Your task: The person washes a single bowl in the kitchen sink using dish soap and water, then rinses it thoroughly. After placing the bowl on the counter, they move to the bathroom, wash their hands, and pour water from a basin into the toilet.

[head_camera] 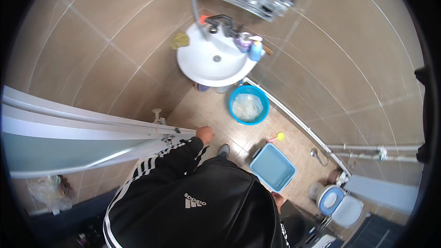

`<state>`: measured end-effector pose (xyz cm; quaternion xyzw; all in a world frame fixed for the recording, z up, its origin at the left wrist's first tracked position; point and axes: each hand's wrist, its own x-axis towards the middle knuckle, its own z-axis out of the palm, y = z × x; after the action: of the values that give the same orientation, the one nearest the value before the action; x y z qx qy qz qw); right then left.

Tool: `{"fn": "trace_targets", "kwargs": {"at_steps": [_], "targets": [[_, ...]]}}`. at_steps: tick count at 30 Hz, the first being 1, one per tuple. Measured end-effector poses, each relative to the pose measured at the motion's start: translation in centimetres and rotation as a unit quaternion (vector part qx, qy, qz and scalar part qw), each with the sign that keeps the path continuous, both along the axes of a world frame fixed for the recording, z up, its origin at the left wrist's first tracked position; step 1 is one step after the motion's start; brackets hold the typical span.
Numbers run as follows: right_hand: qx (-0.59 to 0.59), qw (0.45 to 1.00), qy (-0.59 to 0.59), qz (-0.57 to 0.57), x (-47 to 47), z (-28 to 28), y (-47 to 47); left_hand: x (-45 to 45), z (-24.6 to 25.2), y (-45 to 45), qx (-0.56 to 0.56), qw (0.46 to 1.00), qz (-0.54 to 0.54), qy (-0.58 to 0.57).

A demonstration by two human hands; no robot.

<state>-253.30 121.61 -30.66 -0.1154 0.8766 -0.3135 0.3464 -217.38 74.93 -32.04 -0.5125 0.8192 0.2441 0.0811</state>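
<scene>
My left hand (205, 135) is at the end of a white door or partition edge, near its latch; its fingers look curled, but whether they grip anything is unclear. At the lower right, my right hand (277, 200) is at the near corner of a light blue plastic basin (274, 167), partly hidden by my jacket, so its hold cannot be told. Beyond the basin, a yellow and pink plastic scoop (280, 136) lies on the tiled floor. A round blue tub (266, 110) holding a clear plastic bag (247, 106) stands below the white washbasin (217, 81).
The washbasin carries a dark faucet (227, 26) and a blue bottle (255, 51), with a crowded metal shelf (234, 1) above. White pipes (299, 120) run along the right wall. A toilet (330, 199) with its lid raised stands lower right. The white-framed partition (86, 127) spans the left.
</scene>
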Motion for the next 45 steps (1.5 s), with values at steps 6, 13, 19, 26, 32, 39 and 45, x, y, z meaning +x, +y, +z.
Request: {"fn": "trace_targets", "kwargs": {"at_steps": [6,13,19,26,32,39,45], "targets": [[0.045,0.985,0.107,0.131,-5.7,-0.8,-13.2,-1.6,1.7,-2.4,0.014,0.998,0.031,-0.059],[-0.112,0.978,-0.012,0.176,-9.2,0.9,-27.1,-3.6,4.6,-7.4,0.010,0.993,0.121,-0.011],[-0.050,0.975,-0.099,0.192,-11.7,-2.2,-34.2,0.7,2.2,-12.6,0.034,0.988,0.152,-0.016],[0.039,0.972,-0.105,0.207,-20.4,-8.9,-36.4,7.8,-1.9,-15.1,0.037,0.974,0.223,-0.035],[0.036,0.986,-0.099,0.127,-24.3,-6.3,-40.3,8.4,3.2,-16.1,0.011,0.906,0.417,-0.070],[0.001,0.994,-0.092,0.053,-19.7,-1.9,-44.5,-3.2,8.2,-30.2,-0.202,0.899,0.306,0.240],[-0.019,0.992,-0.009,0.126,-14.6,0.8,-42.9,-19.5,14.2,-42.4,-0.183,0.867,0.114,0.450]]}}
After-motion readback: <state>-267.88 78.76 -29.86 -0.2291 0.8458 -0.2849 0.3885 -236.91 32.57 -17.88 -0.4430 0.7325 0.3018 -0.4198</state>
